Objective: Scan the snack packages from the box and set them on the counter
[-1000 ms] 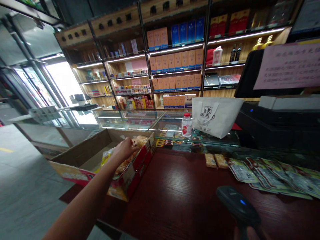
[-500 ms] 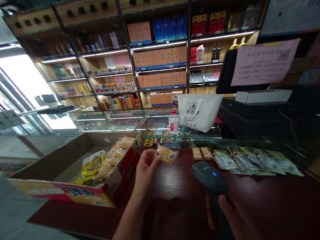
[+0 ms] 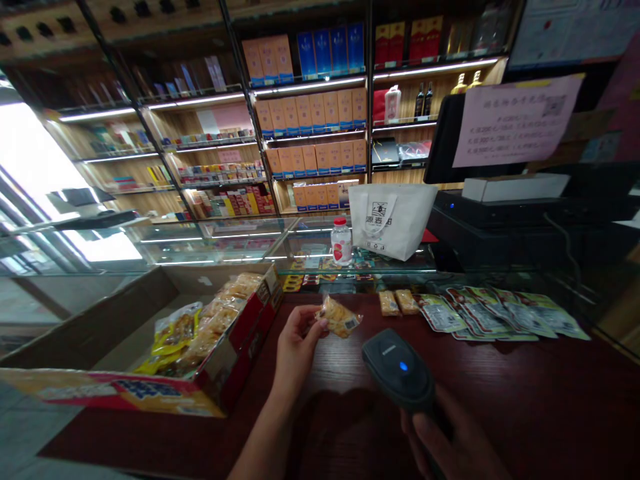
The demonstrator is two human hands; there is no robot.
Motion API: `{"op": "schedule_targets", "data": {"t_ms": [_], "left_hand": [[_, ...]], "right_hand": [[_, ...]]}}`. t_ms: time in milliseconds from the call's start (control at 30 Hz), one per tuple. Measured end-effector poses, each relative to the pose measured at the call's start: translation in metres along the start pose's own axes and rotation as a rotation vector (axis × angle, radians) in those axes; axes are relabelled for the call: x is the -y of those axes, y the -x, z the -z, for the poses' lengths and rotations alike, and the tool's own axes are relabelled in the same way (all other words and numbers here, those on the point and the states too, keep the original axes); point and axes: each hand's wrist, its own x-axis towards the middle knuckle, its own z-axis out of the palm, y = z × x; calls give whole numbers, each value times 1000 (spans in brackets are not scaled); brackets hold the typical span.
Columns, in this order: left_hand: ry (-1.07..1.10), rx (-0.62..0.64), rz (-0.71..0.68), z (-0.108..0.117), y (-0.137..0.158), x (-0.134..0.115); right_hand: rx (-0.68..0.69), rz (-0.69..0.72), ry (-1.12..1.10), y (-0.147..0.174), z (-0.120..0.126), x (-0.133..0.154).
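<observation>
Between the thumb and fingers of my left hand is a clear-wrapped snack pack with a barcode label facing up, held above the dark red counter. My right hand is wrapped round the handle of a black barcode scanner, whose blue light is on. The scanner head is tilted towards the pack, a short gap apart from it. Two similar wrapped snacks lie side by side beyond the scanner. To their right, several green and silver pouches overlap in a row.
An open cardboard box with wrapped snacks and yellow packets stands at left. Behind the counter's far edge are a red-capped bottle, a white tote bag and a glass case. A monitor stands at right.
The scanner has moved left, nearer the snack pack, and its head has turned more towards it. The pack has shifted slightly right and lower. The whole view has swung a little.
</observation>
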Motion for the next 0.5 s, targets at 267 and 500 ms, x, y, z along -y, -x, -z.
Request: {"op": "schedule_targets", "data": {"t_ms": [267, 500], "left_hand": [[35, -15, 24, -7, -1, -3], [39, 17, 28, -10, -2, 4]], "right_hand": [[-18, -17, 15, 2, 2, -5], [-63, 41, 29, 2, 4, -2]]}}
